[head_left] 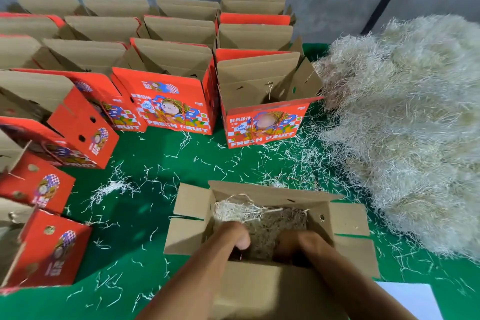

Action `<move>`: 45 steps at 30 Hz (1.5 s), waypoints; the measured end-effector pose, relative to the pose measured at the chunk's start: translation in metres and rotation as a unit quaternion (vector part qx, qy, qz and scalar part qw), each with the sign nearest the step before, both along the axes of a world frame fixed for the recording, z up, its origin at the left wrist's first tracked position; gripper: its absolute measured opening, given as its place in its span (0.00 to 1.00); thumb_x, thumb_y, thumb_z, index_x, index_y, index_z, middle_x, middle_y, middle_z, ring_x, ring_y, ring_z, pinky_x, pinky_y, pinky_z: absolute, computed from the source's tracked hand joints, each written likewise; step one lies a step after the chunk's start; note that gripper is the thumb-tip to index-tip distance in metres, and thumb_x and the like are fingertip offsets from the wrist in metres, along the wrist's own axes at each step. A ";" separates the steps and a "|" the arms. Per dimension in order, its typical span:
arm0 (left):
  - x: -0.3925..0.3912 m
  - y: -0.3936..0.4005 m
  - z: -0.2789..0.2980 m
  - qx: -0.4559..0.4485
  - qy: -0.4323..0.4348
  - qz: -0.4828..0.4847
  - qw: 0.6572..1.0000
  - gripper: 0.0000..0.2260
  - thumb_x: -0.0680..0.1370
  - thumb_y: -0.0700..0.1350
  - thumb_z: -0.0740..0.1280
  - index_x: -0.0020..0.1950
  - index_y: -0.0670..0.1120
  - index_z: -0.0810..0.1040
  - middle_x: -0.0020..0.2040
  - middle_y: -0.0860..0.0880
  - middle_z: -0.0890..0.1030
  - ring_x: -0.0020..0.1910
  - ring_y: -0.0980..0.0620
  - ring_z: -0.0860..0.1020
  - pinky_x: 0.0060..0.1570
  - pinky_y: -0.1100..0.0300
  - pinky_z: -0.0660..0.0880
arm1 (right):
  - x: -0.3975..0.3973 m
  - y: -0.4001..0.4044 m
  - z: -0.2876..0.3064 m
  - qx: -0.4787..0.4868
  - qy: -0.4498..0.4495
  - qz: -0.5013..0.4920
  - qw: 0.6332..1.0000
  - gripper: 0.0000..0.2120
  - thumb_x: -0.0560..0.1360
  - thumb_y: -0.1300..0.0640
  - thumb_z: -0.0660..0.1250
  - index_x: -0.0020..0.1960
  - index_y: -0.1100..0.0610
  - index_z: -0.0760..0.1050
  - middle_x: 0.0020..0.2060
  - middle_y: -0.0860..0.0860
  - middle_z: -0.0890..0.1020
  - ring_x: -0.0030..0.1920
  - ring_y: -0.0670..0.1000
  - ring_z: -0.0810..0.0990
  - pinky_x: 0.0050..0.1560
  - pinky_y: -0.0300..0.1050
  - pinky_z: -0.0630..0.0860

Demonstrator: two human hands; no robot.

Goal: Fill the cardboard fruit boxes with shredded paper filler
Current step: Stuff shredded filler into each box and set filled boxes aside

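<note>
An open cardboard fruit box point(350, 223) stands right in front of me with its flaps spread out. Pale shredded paper filler point(262, 223) lies inside it, with a tuft hanging over the far left corner. Both hands reach down into the box. My left hand point(237, 238) is curled at the box's left side above the filler. My right hand point(298, 241) is low at the right side, blurred, with its fingers hidden in the shadow. Whether either hand holds filler does not show.
A big heap of shredded paper point(405, 125) fills the right side of the green mat point(145, 254). Rows of open red "FRESH FRUIT" boxes point(262, 122) stand ahead and along the left. Loose strands litter the mat. A white sheet point(413, 299) lies at bottom right.
</note>
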State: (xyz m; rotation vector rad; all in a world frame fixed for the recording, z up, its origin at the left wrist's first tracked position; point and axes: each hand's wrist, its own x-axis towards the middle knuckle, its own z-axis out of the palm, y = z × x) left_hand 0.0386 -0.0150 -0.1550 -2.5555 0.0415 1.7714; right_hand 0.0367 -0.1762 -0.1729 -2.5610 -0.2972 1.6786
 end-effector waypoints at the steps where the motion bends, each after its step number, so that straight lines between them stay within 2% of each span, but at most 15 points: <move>1: -0.001 0.001 0.000 0.007 -0.004 -0.005 1.000 0.21 0.78 0.44 0.58 0.71 0.40 0.72 0.71 0.39 0.72 0.65 0.40 0.74 0.65 0.46 0.71 | 0.000 -0.002 0.002 0.004 0.014 0.005 1.000 0.18 0.79 0.54 0.65 0.65 0.62 0.78 0.62 0.59 0.80 0.60 0.58 0.80 0.58 0.46 0.76; 6: 0.005 -0.002 0.024 0.003 -0.033 -0.006 0.999 0.21 0.76 0.44 0.58 0.66 0.39 0.74 0.68 0.40 0.74 0.61 0.41 0.75 0.53 0.52 0.70 | 0.008 -0.011 0.010 0.031 -0.096 -0.032 0.994 0.13 0.77 0.51 0.67 0.59 0.54 0.81 0.55 0.55 0.83 0.42 0.49 0.78 0.37 0.37 0.70; 8: 0.002 -0.012 0.031 -0.007 -0.064 -0.009 0.998 0.16 0.74 0.41 0.59 0.59 0.38 0.76 0.63 0.39 0.77 0.53 0.41 0.77 0.49 0.53 0.74 | 0.010 -0.003 0.012 0.032 -0.106 -0.018 0.994 0.15 0.79 0.53 0.65 0.63 0.57 0.79 0.60 0.56 0.81 0.53 0.55 0.80 0.47 0.39 0.74; 10: -0.005 -0.020 0.028 -0.002 -0.062 -0.011 0.998 0.15 0.74 0.39 0.58 0.60 0.37 0.74 0.65 0.37 0.76 0.57 0.39 0.77 0.55 0.49 0.76 | 0.005 0.004 0.014 0.052 -0.077 -0.006 0.996 0.17 0.79 0.53 0.63 0.66 0.56 0.77 0.64 0.56 0.79 0.62 0.58 0.78 0.61 0.48 0.74; 12: -0.014 -0.022 0.022 0.018 -0.043 -0.010 0.999 0.18 0.77 0.39 0.58 0.66 0.36 0.72 0.68 0.37 0.73 0.63 0.37 0.75 0.62 0.46 0.73 | -0.002 0.006 0.014 0.078 -0.038 0.002 0.996 0.17 0.79 0.54 0.63 0.66 0.56 0.77 0.64 0.56 0.79 0.62 0.57 0.78 0.63 0.50 0.74; 15: -0.016 -0.017 0.029 0.006 -0.041 0.001 0.999 0.18 0.76 0.41 0.59 0.64 0.38 0.73 0.62 0.39 0.77 0.53 0.41 0.79 0.55 0.51 0.77 | -0.007 0.006 0.017 0.081 -0.050 -0.048 0.994 0.19 0.78 0.54 0.65 0.68 0.58 0.76 0.66 0.58 0.78 0.56 0.51 0.77 0.59 0.45 0.72; 21: -0.006 0.009 0.026 -0.052 -0.231 0.141 0.961 0.16 0.76 0.43 0.66 0.64 0.43 0.75 0.58 0.46 0.79 0.55 0.48 0.79 0.57 0.55 0.76 | 0.007 0.003 0.029 -0.050 -0.333 -0.047 0.940 0.15 0.80 0.62 0.57 0.65 0.56 0.74 0.60 0.56 0.80 0.59 0.57 0.80 0.55 0.50 0.77; 23: -0.006 0.015 0.022 -0.048 -0.268 0.181 0.945 0.17 0.74 0.43 0.68 0.63 0.44 0.75 0.60 0.46 0.79 0.57 0.47 0.78 0.58 0.56 0.76 | 0.004 0.002 0.024 -0.054 -0.314 -0.056 0.946 0.17 0.81 0.63 0.57 0.69 0.60 0.71 0.63 0.59 0.77 0.62 0.59 0.77 0.57 0.51 0.76; 27: -0.002 0.014 0.023 -0.014 -0.203 0.144 0.968 0.22 0.69 0.48 0.64 0.62 0.46 0.77 0.62 0.46 0.79 0.57 0.45 0.78 0.56 0.55 0.75 | 0.006 -0.008 0.010 0.054 -0.141 -0.139 0.979 0.24 0.76 0.49 0.68 0.69 0.59 0.72 0.65 0.59 0.77 0.63 0.60 0.77 0.58 0.49 0.74; 30: 0.005 0.017 0.022 -0.015 -0.179 0.146 0.973 0.23 0.73 0.50 0.64 0.68 0.47 0.72 0.67 0.45 0.75 0.62 0.45 0.75 0.56 0.52 0.72 | 0.020 -0.006 0.012 0.036 -0.147 -0.113 0.982 0.30 0.76 0.45 0.66 0.74 0.58 0.68 0.72 0.56 0.72 0.69 0.59 0.72 0.69 0.47 0.69; 33: 0.001 0.017 0.020 -0.044 -0.192 0.150 0.969 0.22 0.76 0.44 0.65 0.70 0.45 0.71 0.68 0.44 0.74 0.63 0.45 0.75 0.60 0.53 0.73 | 0.018 -0.008 0.015 0.037 -0.198 -0.108 0.974 0.18 0.80 0.52 0.65 0.67 0.60 0.75 0.65 0.58 0.78 0.64 0.59 0.77 0.63 0.48 0.72; 36: -0.006 0.009 0.022 -0.055 -0.230 0.084 0.968 0.17 0.76 0.44 0.66 0.64 0.44 0.74 0.59 0.45 0.79 0.55 0.46 0.77 0.54 0.54 0.75 | 0.009 -0.006 0.011 -0.001 -0.240 -0.058 0.969 0.14 0.78 0.63 0.62 0.62 0.61 0.77 0.59 0.59 0.82 0.58 0.59 0.81 0.57 0.50 0.78; 40: -0.008 -0.001 0.020 -0.032 -0.085 -0.006 0.996 0.12 0.74 0.43 0.61 0.55 0.42 0.75 0.56 0.41 0.79 0.53 0.44 0.79 0.49 0.54 0.73 | 0.002 0.002 0.004 0.001 -0.096 -0.049 0.994 0.18 0.81 0.57 0.61 0.69 0.59 0.73 0.68 0.56 0.75 0.66 0.57 0.75 0.63 0.45 0.71; 43: -0.008 0.001 0.014 -0.014 -0.017 -0.075 0.997 0.10 0.78 0.41 0.59 0.54 0.44 0.77 0.50 0.41 0.79 0.46 0.45 0.79 0.47 0.54 0.71 | 0.005 -0.003 0.003 0.033 -0.030 -0.052 0.998 0.16 0.79 0.54 0.64 0.63 0.60 0.78 0.62 0.58 0.80 0.53 0.54 0.80 0.54 0.43 0.74; 45: -0.005 0.006 0.012 -0.025 -0.015 -0.083 0.996 0.12 0.77 0.45 0.61 0.56 0.44 0.79 0.52 0.43 0.79 0.49 0.45 0.79 0.50 0.54 0.74 | 0.007 -0.004 0.009 0.019 -0.025 -0.038 0.999 0.12 0.81 0.54 0.63 0.57 0.60 0.79 0.61 0.61 0.80 0.45 0.53 0.78 0.48 0.41 0.74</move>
